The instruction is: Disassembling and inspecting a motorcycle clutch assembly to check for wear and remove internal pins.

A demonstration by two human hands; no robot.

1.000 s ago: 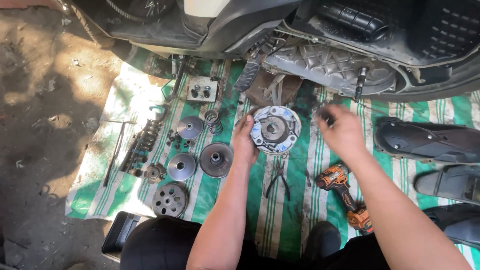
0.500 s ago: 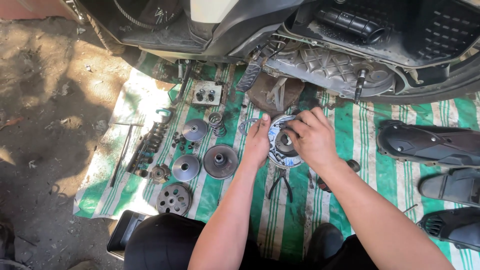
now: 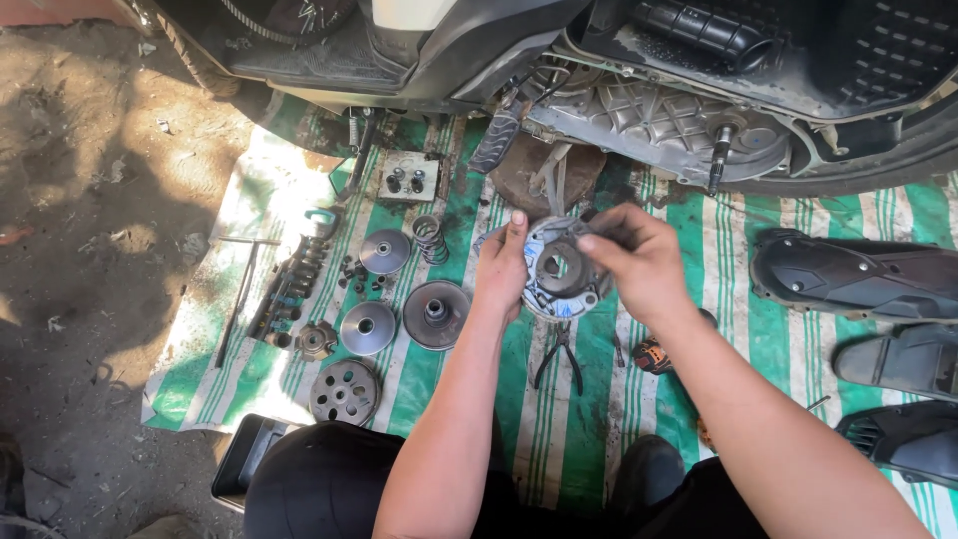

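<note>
We hold a round metal clutch assembly (image 3: 561, 269) between both hands, lifted a little above the green-and-white striped mat (image 3: 589, 419) spread on the dirt ground. Our left hand (image 3: 502, 268) is curled around its left rim, thumb up at the far edge. Our right hand (image 3: 639, 262) is closed over its right and far side, fingers bent across the top.

Just near of the assembly, a pair of pliers (image 3: 559, 354) lies on the mat, and an orange-and-black power tool (image 3: 654, 354) shows partly under our right forearm. To the left lie a dark pulley disc (image 3: 435, 314), a smaller grey disc (image 3: 367, 327), a perforated clutch bell (image 3: 344, 391), a coil spring (image 3: 429, 238) and a row of sockets (image 3: 284, 294). At the far side stands a scooter with its engine case (image 3: 659, 125) uncovered. Black plastic body panels (image 3: 858, 279) lie at the right.
</note>
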